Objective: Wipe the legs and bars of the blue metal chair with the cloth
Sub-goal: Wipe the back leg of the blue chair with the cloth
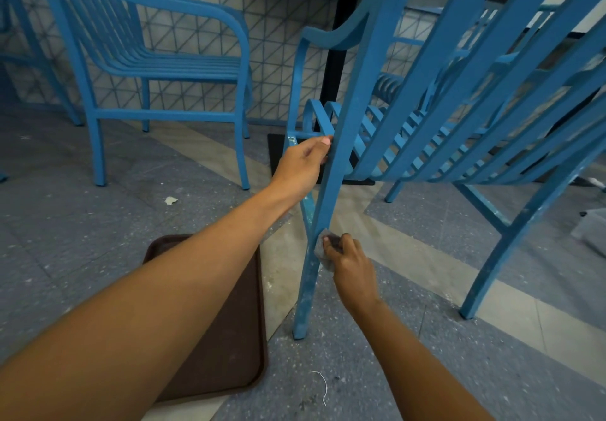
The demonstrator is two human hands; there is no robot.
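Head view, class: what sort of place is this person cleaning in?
Probably a cafe or canteen seating area: several matching blue metal chairs stand around a table on a black pedestal, and a brown serving tray lies on the speckled floor.

Both my forearms are bare along the whole length that shows, with no sleeve edge or cuff visible on either. My left hand (303, 165) has no glove, ring, watch or band at the wrist. Its thumbnail is short and carries a pale pink tint. My right hand (349, 266) is likewise ungloved, with a bare wrist and no ring on the fingers that show. One short nail is visible on it, also pale. There are no markings, bandages or straps on either arm. Nothing I am wearing comes into view.
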